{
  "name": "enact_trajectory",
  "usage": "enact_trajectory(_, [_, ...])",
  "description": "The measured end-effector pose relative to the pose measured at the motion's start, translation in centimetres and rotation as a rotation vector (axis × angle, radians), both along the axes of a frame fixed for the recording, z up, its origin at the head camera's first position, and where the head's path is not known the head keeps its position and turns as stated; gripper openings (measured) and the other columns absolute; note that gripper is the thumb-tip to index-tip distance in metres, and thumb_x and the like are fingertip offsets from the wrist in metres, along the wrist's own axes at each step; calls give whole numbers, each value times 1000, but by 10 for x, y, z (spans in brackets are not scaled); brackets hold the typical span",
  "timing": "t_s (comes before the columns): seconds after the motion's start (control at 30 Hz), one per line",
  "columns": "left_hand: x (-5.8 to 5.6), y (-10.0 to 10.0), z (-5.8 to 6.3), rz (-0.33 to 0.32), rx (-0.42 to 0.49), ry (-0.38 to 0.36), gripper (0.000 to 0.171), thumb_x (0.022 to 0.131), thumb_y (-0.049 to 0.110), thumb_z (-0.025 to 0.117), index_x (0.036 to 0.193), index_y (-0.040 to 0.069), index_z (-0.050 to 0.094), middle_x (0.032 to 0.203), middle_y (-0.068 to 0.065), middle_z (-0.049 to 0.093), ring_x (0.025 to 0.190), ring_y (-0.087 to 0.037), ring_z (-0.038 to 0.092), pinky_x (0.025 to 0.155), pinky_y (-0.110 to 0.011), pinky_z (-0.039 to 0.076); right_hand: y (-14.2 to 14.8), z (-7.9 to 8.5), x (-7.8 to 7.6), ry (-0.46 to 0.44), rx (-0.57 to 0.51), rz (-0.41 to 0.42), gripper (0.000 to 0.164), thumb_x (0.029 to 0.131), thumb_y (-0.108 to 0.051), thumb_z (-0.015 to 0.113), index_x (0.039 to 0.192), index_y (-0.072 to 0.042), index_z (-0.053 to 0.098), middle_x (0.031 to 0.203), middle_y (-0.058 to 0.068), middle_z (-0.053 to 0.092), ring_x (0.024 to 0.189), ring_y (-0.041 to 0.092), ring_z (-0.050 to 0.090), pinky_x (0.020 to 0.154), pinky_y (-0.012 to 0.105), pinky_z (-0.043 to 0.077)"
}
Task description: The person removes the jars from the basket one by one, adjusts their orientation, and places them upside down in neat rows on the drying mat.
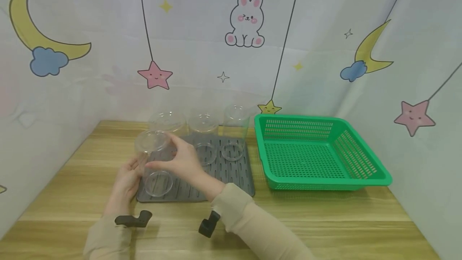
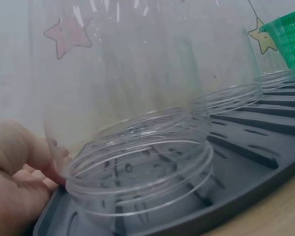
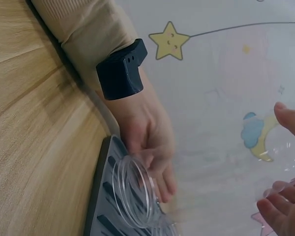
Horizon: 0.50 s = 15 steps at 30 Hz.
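Clear plastic jars stand upside down on a dark grey ridged mat (image 1: 196,196). At the front left is one jar (image 1: 159,183), its rim near the mat. My right hand (image 1: 184,161) grips its upper part, thumb at the front and fingers around the far side. Beside its lower part, my left hand (image 1: 126,177) touches the wall with loosely bent fingers; the left wrist view shows a fingertip against the jar (image 2: 137,172) near the rim. Behind stand a back-left jar (image 1: 167,121), a middle jar (image 1: 203,123) and a right jar (image 1: 236,117).
Right of the mat sits a green perforated plastic basket (image 1: 325,181), with nothing visible inside. Everything stands on a wood-grain table (image 1: 325,228). A white patterned curtain (image 1: 202,51) hangs behind and along the sides.
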<state>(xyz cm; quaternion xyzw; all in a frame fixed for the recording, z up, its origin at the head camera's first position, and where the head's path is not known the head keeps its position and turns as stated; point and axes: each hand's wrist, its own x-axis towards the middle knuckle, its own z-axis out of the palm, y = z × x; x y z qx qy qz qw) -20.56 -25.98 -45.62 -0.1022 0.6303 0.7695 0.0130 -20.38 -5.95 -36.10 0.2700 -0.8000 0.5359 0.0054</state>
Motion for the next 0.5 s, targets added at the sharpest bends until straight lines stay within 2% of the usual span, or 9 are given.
enact_trajectory(0.07, [0,0,1,12,13,-9,67,103,15,46,154,-1,6,163,-15,8,151,-20,14,121,-19,22,-2,-1,0,2,10,10,83,71,-30,87,144,-24,48,140,-3,57,120,6,55,94,19,52])
enact_trajectory(0.2, [1,0,2,18,19,-7,65,103,12,44,154,-2,6,163,-15,7,151,-20,13,120,-20,22,-4,-3,0,-1,10,19,84,72,-31,87,145,-23,47,139,-3,58,119,7,56,91,16,51])
enact_trajectory(0.33, [0,2,3,35,-2,-28,66,102,18,47,154,-1,10,163,-15,10,151,-18,16,117,-15,28,-6,-3,1,-22,-3,20,84,73,-31,86,146,-20,46,140,-2,57,123,6,54,93,16,51])
enact_trajectory(0.43, [-1,3,3,58,-5,-47,69,101,26,50,154,-1,14,163,-14,14,150,-16,21,109,-7,36,-7,-3,1,-32,5,13,85,73,-31,86,147,-19,45,140,-2,56,125,7,53,94,16,51])
enact_trajectory(0.5, [-2,3,3,60,-1,-50,71,100,28,51,154,0,15,163,-14,14,150,-16,21,106,-5,36,-8,-3,1,-40,14,7,86,73,-32,86,147,-19,44,141,-1,56,125,7,53,94,16,51])
